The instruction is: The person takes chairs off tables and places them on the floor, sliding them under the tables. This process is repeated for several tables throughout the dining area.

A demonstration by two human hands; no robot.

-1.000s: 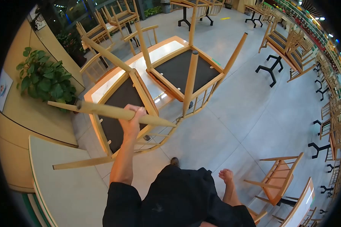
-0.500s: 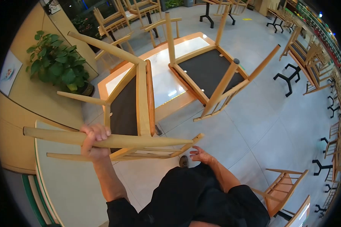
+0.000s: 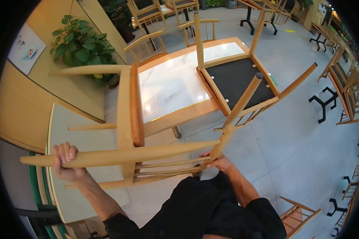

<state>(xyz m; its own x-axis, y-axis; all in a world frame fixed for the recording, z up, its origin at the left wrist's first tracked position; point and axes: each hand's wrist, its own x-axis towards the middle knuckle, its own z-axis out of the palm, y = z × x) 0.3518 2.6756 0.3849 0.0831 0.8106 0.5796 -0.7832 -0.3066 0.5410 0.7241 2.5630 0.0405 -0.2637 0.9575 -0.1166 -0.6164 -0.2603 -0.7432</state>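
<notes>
A wooden chair [image 3: 125, 107], tipped on its side with its seat edge upright, is off the floor between my hands. My left hand [image 3: 68, 161] wraps round its long leg near the dark-tipped end at the left. At the other end my right hand [image 3: 219, 161] is closed on the chair's backrest, partly hidden behind the wood. Beyond it stands a table [image 3: 175, 83] with a white marble-like top and wooden edge. A second chair [image 3: 233, 79] rests upside down on that table's right part, legs up.
A pale green-edged table [image 3: 83, 203] lies at the left, below the held chair. A potted plant [image 3: 81, 46] stands by the wall. Two chairs [image 3: 149, 44] stand at the marble table's far side. Another chair [image 3: 297, 219] is at lower right; more tables and stacked chairs line the right.
The held chair has turned and moved left, off the marble table. My left hand has slid toward the leg's end, and my right hand has closed on the backrest. The view has shifted.
</notes>
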